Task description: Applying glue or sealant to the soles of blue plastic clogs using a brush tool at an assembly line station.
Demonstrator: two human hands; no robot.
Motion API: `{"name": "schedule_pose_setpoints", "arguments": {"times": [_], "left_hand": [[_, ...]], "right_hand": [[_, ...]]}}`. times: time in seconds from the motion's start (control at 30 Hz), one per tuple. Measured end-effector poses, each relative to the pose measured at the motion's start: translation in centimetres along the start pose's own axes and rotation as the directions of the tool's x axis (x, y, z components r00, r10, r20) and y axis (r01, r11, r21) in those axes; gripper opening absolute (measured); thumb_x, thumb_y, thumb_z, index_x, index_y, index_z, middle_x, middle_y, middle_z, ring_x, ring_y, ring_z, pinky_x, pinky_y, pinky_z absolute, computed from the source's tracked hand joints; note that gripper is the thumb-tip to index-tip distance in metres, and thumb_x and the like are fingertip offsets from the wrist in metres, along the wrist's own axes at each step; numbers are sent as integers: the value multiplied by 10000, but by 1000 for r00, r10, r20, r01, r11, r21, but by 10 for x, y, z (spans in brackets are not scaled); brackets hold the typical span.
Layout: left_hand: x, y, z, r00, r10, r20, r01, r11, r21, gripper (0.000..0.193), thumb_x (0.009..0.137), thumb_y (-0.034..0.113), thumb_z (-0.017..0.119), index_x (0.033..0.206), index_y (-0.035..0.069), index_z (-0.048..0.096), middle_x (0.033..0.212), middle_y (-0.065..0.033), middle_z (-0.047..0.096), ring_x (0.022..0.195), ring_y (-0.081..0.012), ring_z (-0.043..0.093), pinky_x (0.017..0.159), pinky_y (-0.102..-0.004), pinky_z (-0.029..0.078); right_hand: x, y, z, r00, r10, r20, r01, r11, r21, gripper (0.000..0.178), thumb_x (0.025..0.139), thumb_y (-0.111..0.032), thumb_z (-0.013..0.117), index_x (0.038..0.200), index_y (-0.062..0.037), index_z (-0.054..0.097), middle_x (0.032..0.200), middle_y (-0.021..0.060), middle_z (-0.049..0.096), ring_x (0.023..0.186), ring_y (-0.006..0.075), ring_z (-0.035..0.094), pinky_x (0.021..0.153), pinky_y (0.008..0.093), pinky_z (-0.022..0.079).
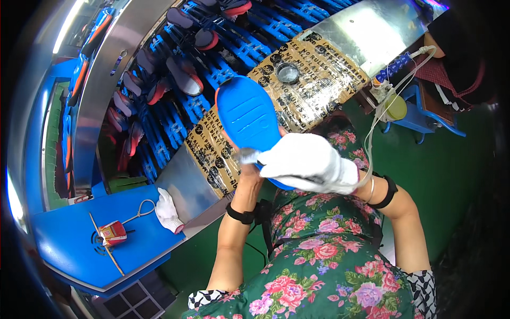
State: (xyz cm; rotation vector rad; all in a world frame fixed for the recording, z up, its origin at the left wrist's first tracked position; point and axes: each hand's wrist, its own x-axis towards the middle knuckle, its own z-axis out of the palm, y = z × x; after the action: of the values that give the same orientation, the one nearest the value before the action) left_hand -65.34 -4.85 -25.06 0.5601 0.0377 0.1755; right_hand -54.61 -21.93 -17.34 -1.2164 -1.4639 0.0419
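A blue shoe sole (247, 114) with shallow grooves and a thin orange line along its left edge is held up over the front of the bench. My bare left hand (249, 169) grips it from beneath, with fingers showing at both its sides. In a white glove, my right hand (305, 162) lies across the sole's lower part, fingers closed. From its fingertips juts a small silvery tool (247, 156), blurred, above my left hand. The glove covers the heel end of the sole in part.
Brown printed tape covers part of the metal bench (313, 80), where a small round dish (288, 73) stands. Beyond are blue racks with several dark shoes (184, 76). A blue table (69, 234) at left bears a white glove (167, 211) and a red packet (112, 233). A pale hose (372, 138) hangs at right.
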Motion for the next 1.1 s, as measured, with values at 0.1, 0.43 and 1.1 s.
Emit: {"name": "schedule_pose_setpoints", "arguments": {"times": [0.1, 0.43, 1.1], "left_hand": [[-3, 2, 12, 962, 13, -274, -3, 999, 39, 1084, 798, 952, 351, 1308, 10, 516, 1088, -202, 686, 927, -315, 709, 823, -450, 609], [11, 17, 9, 999, -28, 20, 28, 999, -27, 1065, 787, 957, 372, 1135, -27, 584, 924, -165, 665, 938, -348, 629, 818, -481, 550], [22, 49, -1, 999, -22, -28, 21, 999, -24, 986, 841, 898, 375, 1301, 35, 503, 1025, -122, 612, 854, -241, 612, 832, -475, 529]], "right_hand": [[2, 3, -12, 985, 132, -114, -116, 984, 137, 211, 825, -66, 775, 1035, -84, 787, 1053, 96, 765, 911, 281, 732, 834, 391, 576], [-12, 8, 6, 985, 46, -167, -43, 999, 19, 246, 840, -100, 781, 1085, -89, 759, 1024, 87, 748, 876, 288, 707, 759, 393, 571], [-25, 7, 20, 985, 42, -166, -54, 996, -68, 225, 851, -118, 756, 1075, -109, 738, 1003, 74, 732, 841, 266, 687, 713, 373, 568]]}}
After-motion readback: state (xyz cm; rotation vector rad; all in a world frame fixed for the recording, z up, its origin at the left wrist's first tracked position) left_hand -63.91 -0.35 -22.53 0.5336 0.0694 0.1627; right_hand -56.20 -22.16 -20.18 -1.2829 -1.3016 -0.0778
